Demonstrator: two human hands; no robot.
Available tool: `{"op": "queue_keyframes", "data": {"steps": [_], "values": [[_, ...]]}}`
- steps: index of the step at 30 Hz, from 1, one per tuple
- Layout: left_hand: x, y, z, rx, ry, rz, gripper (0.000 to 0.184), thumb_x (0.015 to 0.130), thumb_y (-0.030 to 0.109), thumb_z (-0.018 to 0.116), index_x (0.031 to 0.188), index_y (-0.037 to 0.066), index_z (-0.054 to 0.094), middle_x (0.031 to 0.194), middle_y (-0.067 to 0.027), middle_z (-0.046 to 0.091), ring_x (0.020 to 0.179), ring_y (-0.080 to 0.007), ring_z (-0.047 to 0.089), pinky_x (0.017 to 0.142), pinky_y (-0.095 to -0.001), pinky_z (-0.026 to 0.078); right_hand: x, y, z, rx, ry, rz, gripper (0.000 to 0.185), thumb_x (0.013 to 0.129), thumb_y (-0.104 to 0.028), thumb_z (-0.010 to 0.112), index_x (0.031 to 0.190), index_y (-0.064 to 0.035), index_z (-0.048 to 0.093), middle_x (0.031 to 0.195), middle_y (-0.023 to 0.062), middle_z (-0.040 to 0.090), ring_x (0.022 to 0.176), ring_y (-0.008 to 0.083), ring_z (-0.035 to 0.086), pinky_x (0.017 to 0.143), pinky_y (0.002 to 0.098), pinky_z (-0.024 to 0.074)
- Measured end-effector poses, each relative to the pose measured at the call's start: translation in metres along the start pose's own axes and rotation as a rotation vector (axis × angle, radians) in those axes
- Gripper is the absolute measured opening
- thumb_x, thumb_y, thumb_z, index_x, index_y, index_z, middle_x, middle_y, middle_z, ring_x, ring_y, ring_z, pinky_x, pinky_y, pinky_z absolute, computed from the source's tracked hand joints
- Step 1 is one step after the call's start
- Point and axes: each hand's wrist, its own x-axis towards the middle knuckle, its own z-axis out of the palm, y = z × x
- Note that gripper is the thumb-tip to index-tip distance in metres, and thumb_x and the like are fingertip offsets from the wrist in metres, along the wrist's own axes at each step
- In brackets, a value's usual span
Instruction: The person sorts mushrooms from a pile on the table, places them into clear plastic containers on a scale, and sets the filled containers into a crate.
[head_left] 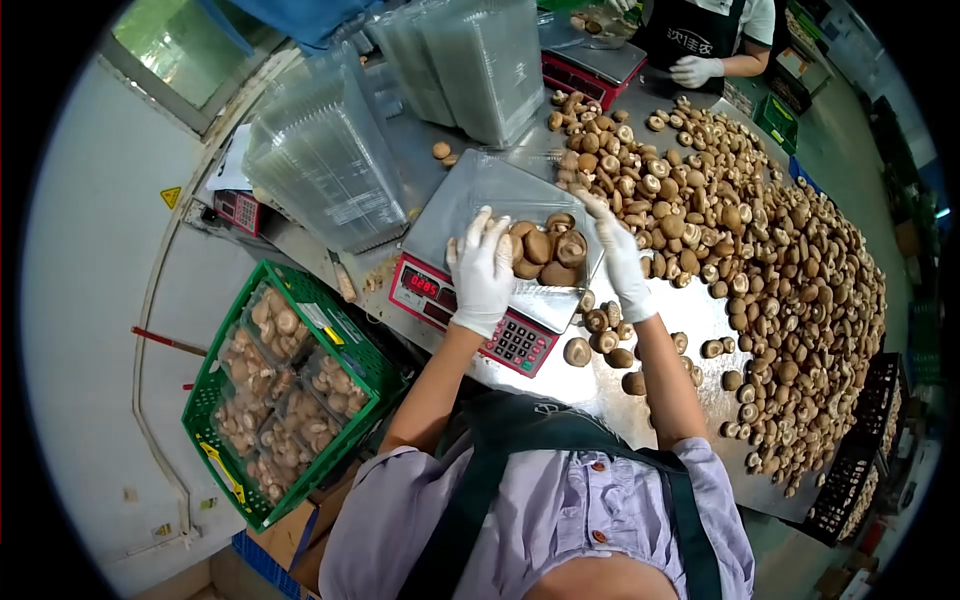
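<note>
A clear plastic tray of brown mushrooms [540,246] rests on the metal plate of a red digital scale [521,342], whose red display is lit. My left hand [482,268], in a white glove, lies at the tray's left side with its fingers a little apart. On the tray's right side is my right hand [619,256], also gloved, fingers stretched along the edge. Whether either hand grips the tray is not clear. Several loose mushrooms [577,351] lie just right of the scale.
A large mushroom pile [760,270] covers the table's right side. Stacked clear trays [325,160] stand at the back left. Below left, a green crate [372,395] holds filled packs. Across the table, a gloved co-worker [697,70] stands by another red scale [580,80].
</note>
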Motion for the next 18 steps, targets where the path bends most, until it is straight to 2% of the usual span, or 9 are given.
{"op": "queue_keyframes", "data": {"steps": [1,2,3,7,9,10,12,16,18], "values": [[0.001,0.001,-0.003,-0.115,0.042,0.001,0.027,0.094,0.026,0.052,0.110,0.008,0.064,0.126,-0.0155,0.052,0.119,-0.0286,0.048,0.106,-0.0440,0.028,-0.007,0.003,-0.013,0.085,0.062,0.055,0.056,0.096,-0.050,0.036,0.132,-0.0100,0.051,0.133,0.0069,0.051,0.123,0.0203,0.046,0.105,0.0350,0.0325],[0.004,0.000,-0.006,-0.330,0.097,-0.008,0.025,0.094,0.021,0.052,0.106,0.004,0.065,0.122,-0.0166,0.055,0.115,-0.0293,0.051,0.101,-0.0372,0.036,-0.015,0.011,-0.025,0.068,0.104,0.101,0.055,0.097,-0.049,0.036,0.131,-0.0081,0.052,0.132,0.0077,0.052,0.122,0.0210,0.047,0.103,0.0357,0.0346],[0.014,-0.020,-0.029,-0.335,0.107,-0.042,0.023,0.094,0.018,0.052,0.104,0.002,0.065,0.120,-0.0168,0.056,0.113,-0.0281,0.053,0.098,-0.0346,0.039,-0.017,0.017,-0.009,0.174,0.112,0.101,0.055,0.097,-0.048,0.037,0.130,-0.0056,0.051,0.131,0.0092,0.053,0.121,0.0214,0.049,0.101,0.0360,0.0368],[0.039,-0.059,-0.045,-0.627,0.099,-0.179,0.023,0.095,0.014,0.050,0.104,-0.001,0.064,0.115,-0.0121,0.058,0.113,-0.0210,0.052,0.099,-0.0314,0.038,-0.044,0.018,-0.026,0.175,0.236,0.210,0.048,0.097,-0.038,0.046,0.128,-0.0015,0.051,0.127,0.0105,0.055,0.117,0.0212,0.051,0.099,0.0345,0.0399],[0.048,-0.072,-0.054,-0.699,0.046,-0.299,0.031,0.096,0.028,0.049,0.110,0.004,0.063,0.115,-0.0061,0.059,0.110,-0.0162,0.053,0.095,-0.0304,0.038,-0.055,0.003,-0.023,0.085,0.299,0.246,0.039,0.094,-0.026,0.054,0.126,-0.0036,0.054,0.121,0.0088,0.058,0.110,0.0178,0.055,0.092,0.0283,0.0437],[0.052,-0.074,-0.059,-0.769,0.009,-0.350,0.035,0.096,0.033,0.049,0.113,0.005,0.062,0.114,-0.0037,0.060,0.107,-0.0140,0.054,0.091,-0.0279,0.039,-0.057,0.000,-0.020,0.087,0.297,0.221,0.039,0.093,-0.024,0.056,0.126,-0.0026,0.053,0.121,0.0095,0.058,0.110,0.0183,0.055,0.094,0.0293,0.0434],[0.060,-0.079,-0.064,-0.791,-0.016,-0.410,0.035,0.096,0.032,0.049,0.113,0.005,0.062,0.114,-0.0033,0.060,0.106,-0.0140,0.054,0.091,-0.0278,0.039,-0.059,-0.010,-0.009,0.129,0.334,0.291,0.041,0.090,-0.016,0.061,0.127,0.0000,0.052,0.121,0.0112,0.058,0.111,0.0195,0.054,0.096,0.0311,0.0424],[0.072,-0.079,-0.066,-0.831,-0.072,-0.483,0.033,0.095,0.031,0.050,0.113,0.006,0.062,0.113,-0.0025,0.061,0.106,-0.0136,0.055,0.089,-0.0271,0.040,-0.052,-0.016,0.015,-0.144,0.304,0.271,0.047,0.083,-0.021,0.069,0.124,-0.0032,0.055,0.116,0.0148,0.062,0.109,0.0202,0.057,0.094,0.0359,0.0433],[0.076,-0.081,-0.063,-0.855,-0.105,-0.500,0.033,0.095,0.030,0.050,0.114,0.006,0.062,0.113,-0.0023,0.061,0.105,-0.0128,0.056,0.088,-0.0262,0.040,-0.046,-0.017,0.027,-0.327,0.301,0.224,0.051,0.080,-0.025,0.072,0.123,-0.0037,0.056,0.112,0.0154,0.063,0.105,0.0225,0.059,0.092,0.0338,0.0441]]}}
